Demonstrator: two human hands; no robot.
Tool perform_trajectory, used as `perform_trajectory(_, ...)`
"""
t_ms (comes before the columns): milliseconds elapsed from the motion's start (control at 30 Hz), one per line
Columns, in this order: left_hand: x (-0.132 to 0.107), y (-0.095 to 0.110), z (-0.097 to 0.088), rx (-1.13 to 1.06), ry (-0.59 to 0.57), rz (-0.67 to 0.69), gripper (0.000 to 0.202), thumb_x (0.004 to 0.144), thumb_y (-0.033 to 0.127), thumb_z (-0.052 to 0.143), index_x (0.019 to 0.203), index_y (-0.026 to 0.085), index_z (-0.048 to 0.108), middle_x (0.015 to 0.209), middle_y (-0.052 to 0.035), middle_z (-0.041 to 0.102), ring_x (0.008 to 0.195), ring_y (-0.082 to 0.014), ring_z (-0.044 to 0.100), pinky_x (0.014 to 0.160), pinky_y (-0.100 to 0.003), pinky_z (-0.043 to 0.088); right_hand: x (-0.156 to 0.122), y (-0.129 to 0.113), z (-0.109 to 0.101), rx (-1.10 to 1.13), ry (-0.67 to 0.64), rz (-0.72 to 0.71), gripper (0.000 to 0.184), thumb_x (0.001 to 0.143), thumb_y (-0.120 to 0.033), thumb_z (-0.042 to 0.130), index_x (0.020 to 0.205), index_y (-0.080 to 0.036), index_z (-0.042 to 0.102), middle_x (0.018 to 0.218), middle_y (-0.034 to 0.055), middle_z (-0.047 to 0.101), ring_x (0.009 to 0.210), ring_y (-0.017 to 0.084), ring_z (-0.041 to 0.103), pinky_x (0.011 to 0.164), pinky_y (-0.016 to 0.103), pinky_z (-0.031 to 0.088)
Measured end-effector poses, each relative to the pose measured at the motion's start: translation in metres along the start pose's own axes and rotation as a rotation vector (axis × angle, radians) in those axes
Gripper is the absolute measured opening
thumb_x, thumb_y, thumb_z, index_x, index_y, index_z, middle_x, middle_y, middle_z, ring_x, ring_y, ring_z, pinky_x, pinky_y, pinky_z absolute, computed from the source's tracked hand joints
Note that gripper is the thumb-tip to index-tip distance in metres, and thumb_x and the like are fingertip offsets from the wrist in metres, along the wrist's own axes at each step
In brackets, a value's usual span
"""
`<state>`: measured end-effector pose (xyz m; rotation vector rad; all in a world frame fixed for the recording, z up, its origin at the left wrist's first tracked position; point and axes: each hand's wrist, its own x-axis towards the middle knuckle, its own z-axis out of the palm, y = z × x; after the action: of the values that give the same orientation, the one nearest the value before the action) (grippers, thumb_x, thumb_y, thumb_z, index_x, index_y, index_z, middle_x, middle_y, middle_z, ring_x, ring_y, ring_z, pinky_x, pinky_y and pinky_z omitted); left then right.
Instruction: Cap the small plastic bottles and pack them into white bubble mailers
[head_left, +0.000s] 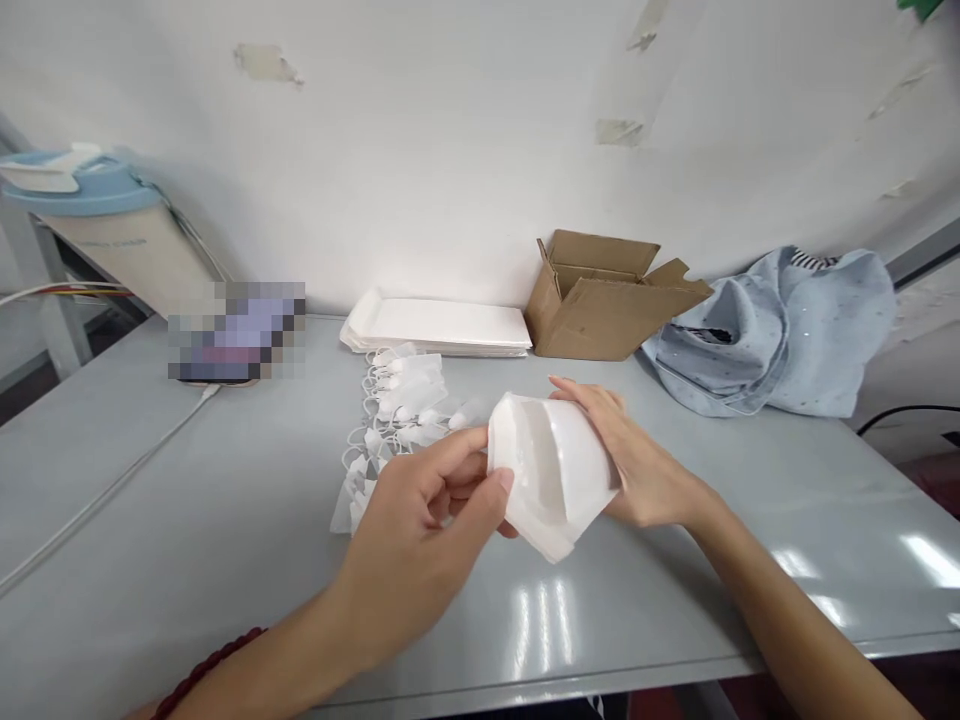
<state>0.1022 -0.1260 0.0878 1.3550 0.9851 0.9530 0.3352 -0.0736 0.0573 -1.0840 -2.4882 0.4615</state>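
A white paper envelope (585, 460) is held up over the table, its mouth parted and facing me. My left hand (427, 540) pinches the flap side of it between thumb and fingers. Around the envelope's far right side wraps my right hand (637, 455), its fingers partly hidden behind the paper. What lies inside the envelope cannot be made out. Just beyond my left hand, several white tags with looped strings (405, 390) are spread on the table, partly covered by that hand.
A stack of white envelopes (450, 325) lies against the wall, beside an open cardboard box (600, 310). Light blue cloth (787, 330) is bunched at the right. On the left are a blue-lidded cup (135, 240), a blurred phone (240, 340) and its white cable (120, 490) across the grey table (247, 560).
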Motion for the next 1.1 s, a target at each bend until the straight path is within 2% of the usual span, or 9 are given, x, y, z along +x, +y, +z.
perform_trajectory(67,-0.004,0.0,0.001,-0.023,-0.012,0.065,0.028,0.089,0.024,0.054,0.115,0.024,0.063,0.091,0.0004,0.073,0.073,-0.0138,0.066,0.067,-0.023,0.056,-0.002,0.0,-0.002,0.066,0.072,0.005,0.092,0.067,-0.033,0.064,0.143,-0.029,0.013,0.132,0.0122,0.041,0.115,0.035,0.044,0.094,0.056,0.036)
perform_trajectory(167,-0.008,0.001,-0.001,-0.106,-0.015,0.078,0.024,0.088,0.026,0.056,0.111,0.025,0.065,0.079,0.0016,0.073,0.067,-0.0123,0.066,0.063,-0.021,0.057,-0.005,0.0,-0.009,0.152,0.141,-0.023,0.085,0.069,-0.039,0.063,0.141,-0.033,0.019,0.138,0.0093,0.038,0.119,0.036,0.044,0.094,0.054,0.039)
perform_trajectory(267,-0.006,-0.001,-0.004,-0.152,-0.03,0.044,0.02,0.09,0.027,0.053,0.105,0.025,0.066,0.074,0.0019,0.072,0.063,-0.0114,0.066,0.059,-0.02,0.056,-0.01,-0.001,-0.018,0.187,0.138,-0.019,0.077,0.07,-0.039,0.064,0.138,-0.034,0.027,0.133,0.007,0.045,0.119,0.034,0.047,0.094,0.052,0.042)
perform_trajectory(467,-0.005,-0.005,-0.004,-0.077,-0.099,0.048,0.02,0.09,0.03,0.053,0.106,0.025,0.064,0.074,0.0017,0.071,0.065,-0.012,0.066,0.059,-0.021,0.055,-0.016,-0.003,-0.028,0.214,0.116,0.039,0.079,0.065,-0.031,0.072,0.134,-0.034,0.034,0.129,0.005,0.048,0.115,0.031,0.05,0.096,0.047,0.042)
perform_trajectory(567,-0.006,-0.006,-0.003,-0.04,-0.131,0.057,0.02,0.09,0.029,0.053,0.106,0.025,0.064,0.073,0.0021,0.07,0.065,-0.0119,0.065,0.06,-0.022,0.054,-0.017,-0.002,-0.029,0.151,0.109,0.035,0.08,0.063,-0.034,0.074,0.133,-0.032,0.036,0.125,0.0051,0.05,0.116,0.03,0.049,0.096,0.045,0.042)
perform_trajectory(767,-0.01,-0.005,-0.004,0.036,-0.151,0.053,0.019,0.091,0.031,0.052,0.104,0.027,0.064,0.073,0.0028,0.069,0.065,-0.0114,0.063,0.06,-0.022,0.052,-0.016,-0.001,-0.031,0.074,0.111,-0.088,0.092,0.058,-0.048,0.077,0.136,-0.033,0.031,0.119,0.0061,0.052,0.116,0.032,0.046,0.099,0.048,0.038)
perform_trajectory(900,-0.008,-0.002,-0.003,0.063,-0.126,0.002,0.02,0.089,0.034,0.053,0.102,0.025,0.065,0.072,0.002,0.069,0.064,-0.0126,0.062,0.059,-0.024,0.051,-0.013,-0.008,-0.031,0.035,0.102,-0.145,0.084,0.064,-0.054,0.071,0.135,-0.03,0.033,0.119,0.0086,0.052,0.118,0.034,0.043,0.099,0.051,0.036)
perform_trajectory(1000,-0.006,0.002,-0.002,0.094,-0.095,-0.082,0.023,0.088,0.037,0.052,0.102,0.024,0.066,0.071,0.0014,0.068,0.064,-0.0138,0.062,0.061,-0.026,0.052,-0.012,-0.01,-0.032,0.041,0.087,-0.14,0.069,0.073,-0.046,0.065,0.133,-0.029,0.035,0.12,0.0082,0.052,0.119,0.032,0.043,0.099,0.05,0.036)
perform_trajectory(1100,-0.004,0.004,-0.003,0.15,-0.12,-0.114,0.025,0.088,0.036,0.05,0.104,0.024,0.065,0.074,0.0004,0.069,0.066,-0.0146,0.062,0.062,-0.027,0.052,-0.012,-0.007,-0.032,0.074,0.068,-0.117,0.067,0.074,-0.042,0.064,0.134,-0.03,0.035,0.122,0.0075,0.05,0.121,0.031,0.041,0.1,0.048,0.037)
